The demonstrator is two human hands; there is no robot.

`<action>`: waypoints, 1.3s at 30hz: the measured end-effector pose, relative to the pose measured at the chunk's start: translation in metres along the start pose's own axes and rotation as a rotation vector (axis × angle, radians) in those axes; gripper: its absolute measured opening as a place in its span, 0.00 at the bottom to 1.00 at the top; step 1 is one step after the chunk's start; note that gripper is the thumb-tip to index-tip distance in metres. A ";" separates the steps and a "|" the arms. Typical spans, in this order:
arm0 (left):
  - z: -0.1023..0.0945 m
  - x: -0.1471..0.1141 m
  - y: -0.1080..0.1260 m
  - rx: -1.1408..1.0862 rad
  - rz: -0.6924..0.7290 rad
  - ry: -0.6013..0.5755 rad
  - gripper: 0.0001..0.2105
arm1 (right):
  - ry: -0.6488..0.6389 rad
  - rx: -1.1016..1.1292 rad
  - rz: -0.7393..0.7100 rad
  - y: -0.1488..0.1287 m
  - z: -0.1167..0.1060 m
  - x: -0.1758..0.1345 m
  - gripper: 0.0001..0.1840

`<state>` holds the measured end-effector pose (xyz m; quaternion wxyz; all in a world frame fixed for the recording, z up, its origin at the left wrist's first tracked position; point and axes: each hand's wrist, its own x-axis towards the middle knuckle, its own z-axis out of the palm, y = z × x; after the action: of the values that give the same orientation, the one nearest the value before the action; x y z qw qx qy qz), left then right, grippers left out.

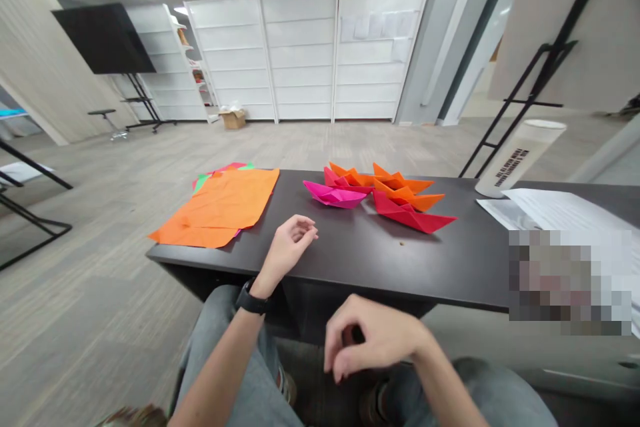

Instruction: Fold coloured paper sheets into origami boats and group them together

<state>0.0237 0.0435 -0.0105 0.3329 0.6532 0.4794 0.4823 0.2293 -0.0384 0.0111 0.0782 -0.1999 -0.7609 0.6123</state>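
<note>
My left hand (294, 241) hovers at the desk's front edge with loosely curled fingers and nothing in them. Below the edge, over my lap, my right hand (373, 337) is bent downward, its thumb apart from the fingers and no object between them. Beyond my hands stand several folded paper boats: a magenta paper boat (336, 196) nearest my left hand, a red paper boat (413, 215) at the front right, and orange paper boats (415, 199) behind. To the left lies a stack of paper sheets (225, 207), orange on top, with pink and green edges showing.
The dark desk (345, 250) spans the front. At its right end stand a white cylinder (520, 157) with black lettering and printed papers (585, 213); a blurred patch covers part of them. White shelving (300, 53) lines the back. A cardboard box (233, 119) sits on the floor.
</note>
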 end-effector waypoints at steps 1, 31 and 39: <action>-0.005 -0.002 0.002 0.061 0.017 0.016 0.09 | -0.163 0.155 0.009 0.017 0.014 0.013 0.23; -0.065 -0.103 0.056 0.936 0.244 0.172 0.09 | -0.139 0.331 0.204 0.147 0.067 0.065 0.29; -0.034 -0.116 0.061 0.854 0.260 0.083 0.08 | -0.138 0.342 0.212 0.150 0.068 0.063 0.28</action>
<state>0.0009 -0.0869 0.0190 -0.0495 0.7670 0.5624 0.3050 0.1785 -0.0492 -0.1577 -0.0063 -0.2203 -0.6240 0.7497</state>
